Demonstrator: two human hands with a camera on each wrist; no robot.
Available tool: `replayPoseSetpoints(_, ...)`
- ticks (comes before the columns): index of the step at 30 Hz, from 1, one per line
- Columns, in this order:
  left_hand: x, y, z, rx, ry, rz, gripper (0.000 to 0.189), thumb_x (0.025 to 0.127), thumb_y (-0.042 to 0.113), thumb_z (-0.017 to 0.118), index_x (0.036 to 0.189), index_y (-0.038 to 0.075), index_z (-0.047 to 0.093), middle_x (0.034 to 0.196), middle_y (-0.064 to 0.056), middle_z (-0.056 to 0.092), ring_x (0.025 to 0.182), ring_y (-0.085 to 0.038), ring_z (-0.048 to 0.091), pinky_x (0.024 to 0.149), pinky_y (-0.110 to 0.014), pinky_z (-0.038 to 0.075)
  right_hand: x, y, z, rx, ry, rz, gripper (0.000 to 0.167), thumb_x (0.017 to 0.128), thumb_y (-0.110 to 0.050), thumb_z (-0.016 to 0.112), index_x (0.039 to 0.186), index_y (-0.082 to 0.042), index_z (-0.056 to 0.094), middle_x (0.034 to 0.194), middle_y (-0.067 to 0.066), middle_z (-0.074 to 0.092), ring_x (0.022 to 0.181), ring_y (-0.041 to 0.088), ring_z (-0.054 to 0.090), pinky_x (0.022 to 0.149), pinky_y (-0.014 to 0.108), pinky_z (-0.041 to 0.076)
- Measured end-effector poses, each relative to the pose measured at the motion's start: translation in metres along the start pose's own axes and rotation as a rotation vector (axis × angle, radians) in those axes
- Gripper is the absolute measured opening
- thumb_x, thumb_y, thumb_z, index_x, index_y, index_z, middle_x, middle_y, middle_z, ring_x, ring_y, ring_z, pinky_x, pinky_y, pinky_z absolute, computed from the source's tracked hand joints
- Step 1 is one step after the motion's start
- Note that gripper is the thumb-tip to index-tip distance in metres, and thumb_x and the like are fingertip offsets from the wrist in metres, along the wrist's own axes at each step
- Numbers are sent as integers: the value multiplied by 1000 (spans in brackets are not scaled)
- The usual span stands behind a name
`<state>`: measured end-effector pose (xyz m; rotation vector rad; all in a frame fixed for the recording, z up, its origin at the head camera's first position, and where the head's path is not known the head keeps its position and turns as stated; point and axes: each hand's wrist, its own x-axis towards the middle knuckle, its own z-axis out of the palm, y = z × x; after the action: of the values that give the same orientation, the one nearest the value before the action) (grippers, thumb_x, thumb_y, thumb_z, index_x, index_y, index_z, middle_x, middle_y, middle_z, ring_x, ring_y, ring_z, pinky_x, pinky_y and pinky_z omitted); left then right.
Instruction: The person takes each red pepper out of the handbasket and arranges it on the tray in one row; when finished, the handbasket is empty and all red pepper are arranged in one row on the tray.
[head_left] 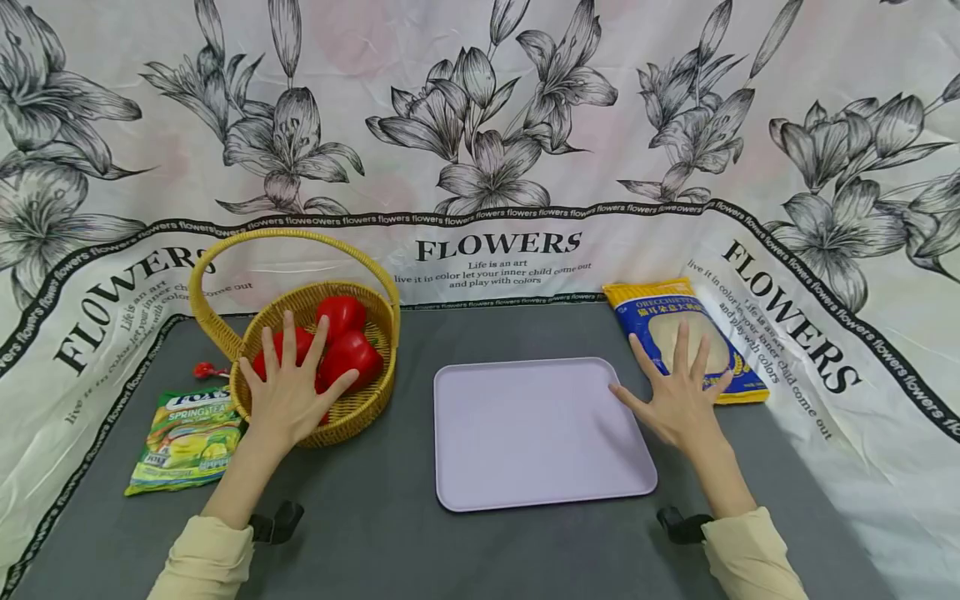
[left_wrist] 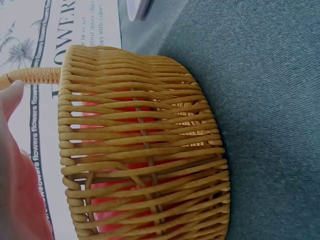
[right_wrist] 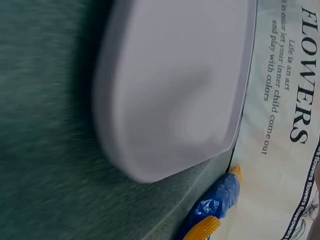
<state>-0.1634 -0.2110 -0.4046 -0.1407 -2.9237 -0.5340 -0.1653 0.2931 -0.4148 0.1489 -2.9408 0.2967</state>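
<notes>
Floral-print white cloth [head_left: 495,125] stands behind the tray [head_left: 540,433], black "FLOWERS" lettering low on it. Grey bench [head_left: 360,517] sits under the tray and runs out to both sides of it. Yellow-brown wicker basket [head_left: 352,429] is upright on the bench left of the tray, apart from it, handle up. The tray itself: pale lilac, rectangular, rounded corners, raised rim, lying flat. Blue-and-yellow pasta bag [head_left: 731,367] lies right of the tray at its far corner, reaching the cloth. Left hand [head_left: 288,392] is left of the tray, over the basket, fingers spread wide, holding nothing; contact with basket or contents, can't tell. Right hand [head_left: 678,396] is at the tray's right edge, fingers spread wide over the pasta bag, holding nothing; contact there, can't tell either. Green-yellow candy bag [head_left: 187,437] lies far left of the tray, beyond the basket. Glossy red peppers [head_left: 348,354], at least three, are in the basket left of the tray. Small red item [head_left: 204,370] is far left of the tray, behind the candy bag; too small to identify.
</notes>
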Motion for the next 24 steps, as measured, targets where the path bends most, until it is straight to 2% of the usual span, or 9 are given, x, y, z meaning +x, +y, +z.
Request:
replayPoseSetpoints(5, 5, 3, 3, -1, 6, 22, 87, 89, 69, 37, 155, 25, 2, 158, -15, -17, 141, -46, -17, 98, -77, -11, -19, 1, 0, 17, -7, -11, 82, 87, -66, 51, 154, -34, 15, 153, 10, -32, 136, 41, -31, 87, 85, -9)
replayPoseSetpoints(10, 12, 7, 5, -6, 2, 28, 88, 89, 69, 38, 155, 24, 3, 159, -16, -14, 141, -45, -14, 101, -77, -6, -37, 2, 3, 47, -9, -45, 81, 87, -62, 55, 153, -35, 16, 155, 10, -29, 135, 41, -30, 85, 85, -10)
replayPoseSetpoints(15, 20, 9, 6, -53, -34, 38, 90, 89, 61, 49, 155, 23, 1, 158, -20, -8, 141, -50, -4, 104, -74, -3, -52, 4, 7, 91, -36, -103, 80, 87, -57, 59, 153, -34, 21, 157, 13, -22, 138, 44, -25, 89, 85, -4)
replayPoseSetpoints(18, 26, 12, 5, -102, -57, 31, 93, 88, 54, 57, 155, 23, 1, 158, -23, 0, 141, -51, 4, 108, -70, 3, -61, 8, 12, 197, -87, -149, 78, 87, -49, 64, 153, -30, 25, 157, 15, -19, 140, 45, -19, 93, 83, 4)
replayPoseSetpoints(20, 30, 13, 5, -142, -76, 14, 92, 88, 50, 60, 156, 23, 3, 158, -22, 5, 141, -49, 9, 106, -72, 11, -66, 13, 16, 308, -125, -187, 74, 88, -40, 67, 151, -25, 31, 158, 16, -13, 141, 46, -12, 95, 80, 11)
replayPoseSetpoints(22, 34, 15, 4, -187, -86, 1, 90, 88, 44, 63, 156, 22, 8, 158, -21, 11, 140, -48, 14, 101, -75, 18, -70, 18, 20, 385, -137, -236, 71, 87, -32, 71, 148, -20, 38, 159, 19, -1, 142, 46, 2, 97, 75, 21)
replayPoseSetpoints(24, 37, 16, 5, -220, -81, -3, 87, 88, 38, 66, 155, 19, 14, 157, -19, 16, 140, -46, 19, 95, -78, 24, -72, 22, 23, 414, -116, -297, 67, 82, -26, 76, 142, -16, 48, 156, 22, 16, 140, 42, 19, 107, 56, 29)
